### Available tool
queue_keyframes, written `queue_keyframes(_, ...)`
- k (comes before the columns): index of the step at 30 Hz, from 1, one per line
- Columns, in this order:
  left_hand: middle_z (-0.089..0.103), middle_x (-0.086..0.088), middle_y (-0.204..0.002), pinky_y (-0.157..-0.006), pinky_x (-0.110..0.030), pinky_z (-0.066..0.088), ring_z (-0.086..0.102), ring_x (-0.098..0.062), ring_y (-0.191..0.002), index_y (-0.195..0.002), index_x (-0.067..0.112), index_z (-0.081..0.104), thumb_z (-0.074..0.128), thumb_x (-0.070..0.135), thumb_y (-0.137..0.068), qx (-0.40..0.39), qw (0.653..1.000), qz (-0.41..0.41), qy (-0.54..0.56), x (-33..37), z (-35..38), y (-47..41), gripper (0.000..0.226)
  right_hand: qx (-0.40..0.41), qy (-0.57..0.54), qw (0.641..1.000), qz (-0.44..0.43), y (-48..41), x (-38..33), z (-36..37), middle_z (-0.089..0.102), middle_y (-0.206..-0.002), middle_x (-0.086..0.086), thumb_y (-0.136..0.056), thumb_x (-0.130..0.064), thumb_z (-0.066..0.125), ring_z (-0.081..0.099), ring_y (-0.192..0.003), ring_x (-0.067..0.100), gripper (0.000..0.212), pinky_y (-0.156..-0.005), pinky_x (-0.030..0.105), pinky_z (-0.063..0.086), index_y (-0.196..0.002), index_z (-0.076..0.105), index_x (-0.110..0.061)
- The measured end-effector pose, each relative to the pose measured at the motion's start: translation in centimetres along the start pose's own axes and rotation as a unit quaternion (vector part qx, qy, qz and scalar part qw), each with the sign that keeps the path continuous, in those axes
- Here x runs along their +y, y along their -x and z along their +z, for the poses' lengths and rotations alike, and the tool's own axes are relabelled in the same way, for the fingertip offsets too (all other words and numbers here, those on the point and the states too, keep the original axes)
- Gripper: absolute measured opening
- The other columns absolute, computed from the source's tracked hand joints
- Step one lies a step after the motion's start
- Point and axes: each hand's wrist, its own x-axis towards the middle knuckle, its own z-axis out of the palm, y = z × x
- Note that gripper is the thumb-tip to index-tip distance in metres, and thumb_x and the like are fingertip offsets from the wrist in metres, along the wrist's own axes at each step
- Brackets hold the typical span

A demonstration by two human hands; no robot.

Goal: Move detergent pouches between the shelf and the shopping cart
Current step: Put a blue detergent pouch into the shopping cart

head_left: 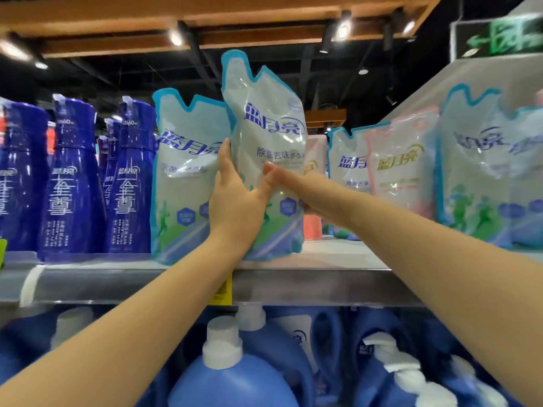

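A clear detergent pouch (266,136) with a blue rim and blue lettering stands upright at the front of the top shelf (308,277). My left hand (235,201) grips its left side, thumb across the front and fingers behind. My right hand (305,192) holds its right side, thumb on the front and fingers hidden behind. A matching pouch (183,171) stands just to the left of it. More blue-rimmed pouches (346,160) and a pink one (402,168) stand to the right. No shopping cart is in view.
Dark blue detergent bottles (70,177) fill the shelf's left end. A large blue-rimmed pouch (476,171) stands close at the right. Below the shelf edge sit big blue jugs (229,377) with white caps. A yellow price tag (224,289) hangs on the shelf rail.
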Motion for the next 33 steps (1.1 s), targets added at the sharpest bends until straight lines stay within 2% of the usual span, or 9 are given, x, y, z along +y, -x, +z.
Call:
queue_keyframes(3, 0.051, 0.0, -0.135, -0.098, -0.036, 0.045, 0.055, -0.016, -0.115, -0.146, 0.021, 0.022, 0.056, 0.054, -0.08, 0.02, 0.997, 0.027, 0.067, 2.3, 1.0, -0.7, 0.081, 0.112, 0.009, 0.989, -0.092, 1.7, -2.5, -0.9, 0.067, -0.11, -0.007, -0.089, -0.039, 0.059, 0.063, -0.096, 0.004, 0.025, -0.088, 0.018, 0.048, -0.111, 0.062, -0.028)
queue_keyframes(7, 0.056, 0.004, -0.126, -0.089, -0.021, 0.046, 0.058, -0.009, -0.105, -0.144, 0.022, 0.027, 0.057, 0.046, -0.087, 0.022, 0.987, 0.057, 0.15, 6.7, 2.6, -1.1, 0.069, 0.224, 0.032, 0.961, -0.162, 4.2, -5.3, -3.4, 0.071, -0.105, -0.007, -0.079, -0.047, 0.065, 0.067, -0.097, 0.008, 0.029, -0.095, 0.032, 0.05, -0.1, 0.068, -0.028)
queue_keyframes(12, 0.06, 0.013, -0.116, -0.088, -0.03, 0.052, 0.062, -0.001, -0.1, -0.142, 0.025, 0.031, 0.056, 0.048, -0.081, -0.029, 0.964, 0.067, 0.256, 11.1, 5.6, 2.1, 0.07, 0.328, -0.015, 0.93, -0.167, 10.0, -5.3, -6.5, 0.072, -0.103, -0.004, -0.07, -0.057, 0.065, 0.069, -0.092, 0.01, 0.054, -0.087, 0.032, 0.052, -0.111, 0.063, -0.022)
queue_keyframes(18, 0.058, 0.01, -0.124, -0.093, -0.032, 0.05, 0.059, -0.003, -0.107, -0.143, 0.025, 0.028, 0.057, 0.05, -0.079, -0.113, 0.944, 0.056, 0.305, 18.3, 9.7, 9.4, 0.075, 0.426, 0.012, 0.894, -0.137, 20.9, -5.0, -10.9, 0.071, -0.104, -0.007, -0.062, -0.067, 0.058, 0.067, -0.098, 0.013, 0.063, -0.094, 0.042, 0.049, -0.111, 0.059, -0.027)
queue_keyframes(21, 0.059, 0.013, -0.12, -0.087, -0.017, 0.047, 0.059, 0.004, -0.1, -0.142, 0.026, 0.03, 0.058, 0.053, -0.08, -0.14, 0.937, 0.048, 0.315, 23.3, 12.3, 14.2, 0.073, 0.44, 0.041, 0.889, -0.116, 28.1, -5.1, -14.4, 0.071, -0.101, -0.01, -0.07, -0.062, 0.06, 0.067, -0.096, 0.011, 0.043, -0.093, 0.041, 0.05, -0.104, 0.06, -0.036)
queue_keyframes(23, 0.06, 0.012, -0.119, -0.086, -0.017, 0.047, 0.059, 0.002, -0.1, -0.14, 0.026, 0.032, 0.057, 0.053, -0.079, -0.15, 0.933, 0.04, 0.324, 27.1, 14.4, 17.6, 0.071, 0.461, 0.071, 0.879, -0.101, 33.3, -5.5, -17.0, 0.07, -0.1, -0.012, -0.079, -0.055, 0.061, 0.067, -0.095, 0.009, 0.029, -0.094, 0.041, 0.05, -0.103, 0.059, -0.039)
queue_keyframes(28, 0.054, 0.027, -0.119, -0.092, -0.015, 0.044, 0.055, 0.002, -0.109, -0.14, 0.033, 0.031, 0.056, 0.062, -0.077, -0.215, 0.895, 0.002, 0.39, 37.3, 20.6, 26.6, 0.073, 0.532, 0.144, 0.834, -0.03, 46.3, -6.4, -24.2, 0.069, -0.099, -0.014, -0.074, -0.063, 0.058, 0.065, -0.094, 0.008, 0.056, -0.093, 0.039, 0.049, -0.12, 0.054, -0.031)
queue_keyframes(30, 0.058, 0.018, -0.121, -0.095, -0.029, 0.046, 0.058, -0.005, -0.108, -0.139, 0.034, 0.031, 0.051, 0.068, -0.069, -0.248, 0.878, -0.024, 0.409, 41.1, 23.6, 30.1, 0.08, 0.563, 0.169, 0.808, 0.026, 51.6, -6.5, -27.3, 0.068, -0.1, -0.012, -0.072, -0.066, 0.054, 0.064, -0.095, 0.01, 0.063, -0.093, 0.039, 0.048, -0.12, 0.055, -0.025)
queue_keyframes(33, 0.06, 0.016, -0.115, -0.08, -0.02, 0.044, 0.058, -0.007, -0.1, -0.138, 0.036, 0.033, 0.056, 0.062, -0.077, -0.312, 0.851, -0.039, 0.42, 47.3, 28.3, 35.9, 0.071, 0.609, 0.2, 0.763, 0.082, 59.8, -6.0, -32.2, 0.067, -0.102, -0.009, -0.065, -0.076, 0.051, 0.064, -0.097, 0.014, 0.075, -0.091, 0.039, 0.049, -0.117, 0.056, -0.022)
